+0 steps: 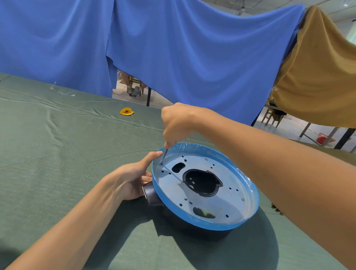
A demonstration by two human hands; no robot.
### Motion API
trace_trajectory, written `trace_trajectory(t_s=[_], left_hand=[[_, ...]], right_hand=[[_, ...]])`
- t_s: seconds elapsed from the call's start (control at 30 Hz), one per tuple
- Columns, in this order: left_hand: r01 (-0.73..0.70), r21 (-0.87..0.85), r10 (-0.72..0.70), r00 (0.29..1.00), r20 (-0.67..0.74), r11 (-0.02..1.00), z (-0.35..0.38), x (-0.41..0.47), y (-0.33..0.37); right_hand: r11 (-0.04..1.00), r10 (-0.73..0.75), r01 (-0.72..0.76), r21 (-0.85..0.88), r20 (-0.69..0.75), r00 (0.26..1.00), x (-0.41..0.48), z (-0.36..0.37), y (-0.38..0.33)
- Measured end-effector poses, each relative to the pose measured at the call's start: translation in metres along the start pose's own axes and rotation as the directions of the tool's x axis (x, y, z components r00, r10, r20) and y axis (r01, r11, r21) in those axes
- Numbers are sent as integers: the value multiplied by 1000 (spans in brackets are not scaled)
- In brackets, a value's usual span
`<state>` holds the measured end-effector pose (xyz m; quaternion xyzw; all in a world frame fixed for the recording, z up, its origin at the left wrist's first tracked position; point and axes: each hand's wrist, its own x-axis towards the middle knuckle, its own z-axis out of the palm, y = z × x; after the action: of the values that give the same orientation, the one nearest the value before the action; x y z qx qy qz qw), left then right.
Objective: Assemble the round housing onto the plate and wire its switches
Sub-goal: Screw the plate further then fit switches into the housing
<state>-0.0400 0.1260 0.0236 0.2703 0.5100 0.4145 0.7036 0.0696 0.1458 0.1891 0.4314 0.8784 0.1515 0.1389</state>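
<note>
table (51,150): green cloth (30,190) (creased) | round housing (182,224) on it, right | yellow piece (126,111) far centre | clear plastic (62,91) far left

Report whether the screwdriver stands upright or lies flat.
Nearly upright: the right hand grips the screwdriver from above, tip in a hole near the plate rim.

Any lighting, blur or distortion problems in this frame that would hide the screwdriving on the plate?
Head view: even light, with the plate and the screwdriver tip both sharp. Head view: a soft shadow lies on the green cloth on the near side of the housing, hiding nothing. Head view: wide-angle bowing bends the cloth's far edge.
</note>
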Motion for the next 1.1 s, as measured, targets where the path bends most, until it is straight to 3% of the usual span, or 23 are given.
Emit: trace_trajectory(t_s=[0.27,0.4,0.53,0.6,0.7,0.77,0.9,1.1], left_hand=[[8,8,-8,1000,-20,1000,0,1,0],[0,5,0,1000,-12,1000,1,-1,0],[-16,13,16,1000,9,1000,0,-2,-1],[-19,21,19,1000,13,1000,-1,-3,-1],[-23,23,22,1000,20,999,0,-3,-1],[-22,12,22,1000,17,1000,1,-4,-1],[-24,-3,24,1000,7,1000,3,-6,0],[-18,-25,18,1000,4,1000,3,-6,-1]], right_hand=[[948,129,-195,251,258,958,10,-3,-3],[911,181,-287,297,338,924,12,-4,-2],[966,74,-144,216,302,950,6,-9,2],[997,-22,1,80,255,967,2,-10,0],[935,-229,243,-260,81,970,-1,-10,-8],[899,-298,296,-323,47,954,-2,-11,-8],[919,-318,325,-225,65,946,3,-8,-6],[988,-151,149,30,85,985,9,-4,0]])
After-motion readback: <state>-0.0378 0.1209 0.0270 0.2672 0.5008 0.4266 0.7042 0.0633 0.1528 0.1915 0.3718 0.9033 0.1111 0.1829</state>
